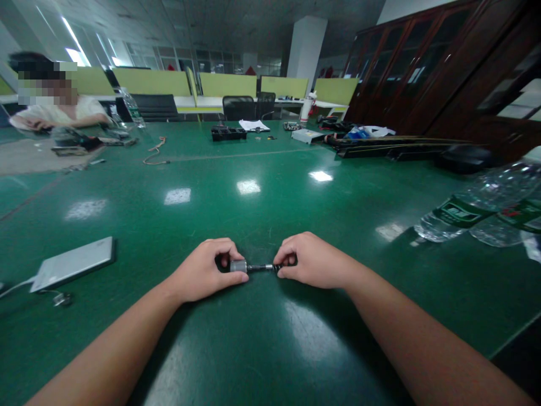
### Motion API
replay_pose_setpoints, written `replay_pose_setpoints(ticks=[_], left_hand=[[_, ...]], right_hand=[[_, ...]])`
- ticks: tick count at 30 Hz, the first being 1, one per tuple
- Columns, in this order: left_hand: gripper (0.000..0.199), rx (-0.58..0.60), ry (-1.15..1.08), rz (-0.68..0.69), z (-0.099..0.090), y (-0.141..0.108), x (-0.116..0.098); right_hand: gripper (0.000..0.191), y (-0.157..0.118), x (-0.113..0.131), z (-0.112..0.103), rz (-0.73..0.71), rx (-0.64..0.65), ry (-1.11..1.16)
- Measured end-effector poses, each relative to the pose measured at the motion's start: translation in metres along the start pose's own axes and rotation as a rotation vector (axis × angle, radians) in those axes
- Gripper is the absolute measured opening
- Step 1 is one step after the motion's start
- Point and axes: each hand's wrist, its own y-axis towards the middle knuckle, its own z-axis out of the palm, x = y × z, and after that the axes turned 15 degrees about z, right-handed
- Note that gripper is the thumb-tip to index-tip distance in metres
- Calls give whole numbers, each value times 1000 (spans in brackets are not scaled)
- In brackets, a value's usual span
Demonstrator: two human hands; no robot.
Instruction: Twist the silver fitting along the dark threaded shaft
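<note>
Cylinder-ended rod pinched both ends, left grip on metal cylinder, right grip on dark tip, likely for steadiness.

The metal cylinder is silver-grey, and the slim rod running from it is black, with a bright silver stretch toward its other end. The tabletop is deep green, patched with whitish squares of reflected light. The flat rectangular device is pale silver with a dark edge; its cable is white. The plastic bottle is clear, its label green with white marking. Farther off, the cord is tan, the compartment tray black, the papers white, the partition panels yellow-green and the glass-fronted cabinet dark reddish brown.
</note>
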Motion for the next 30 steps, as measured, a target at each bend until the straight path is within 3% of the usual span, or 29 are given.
replay_pose_setpoints(ticks=[10,18,30], left_hand=[[21,-5,0,-4,1,0,0],[27,-33,-27,29,1,-1,1],[23,-17,-14,-6,1,-2,3]], right_hand=[[15,2,1,4,31,-36,91],[14,6,18,24,-141,-100,97],[15,9,21,34,-183,-139,107]])
